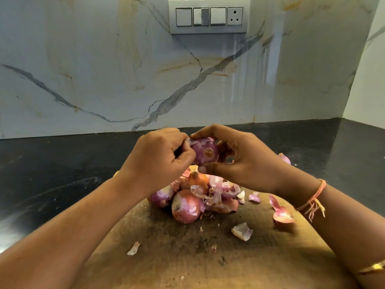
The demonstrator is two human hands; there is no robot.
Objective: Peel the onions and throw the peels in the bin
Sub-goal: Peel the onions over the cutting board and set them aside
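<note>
Peeling was in hand: the right hand [245, 161] cupped a red onion [205, 151] above the wooden board [166, 257], the left hand [158, 157] pinching its loose skin. More onions [185, 206] lay heaped below among scattered peels [242, 231]. Next, likely, tearing that skin free; no bin showed.

Wooden board [208, 257]: worn, stained, matt. On it, papery dry peels [242, 231]; onion [205, 152] above it glossy-smooth. Counter [52, 174] around board: dark polished stone. Wall [104, 69] behind board: glossy veined marble.
</note>
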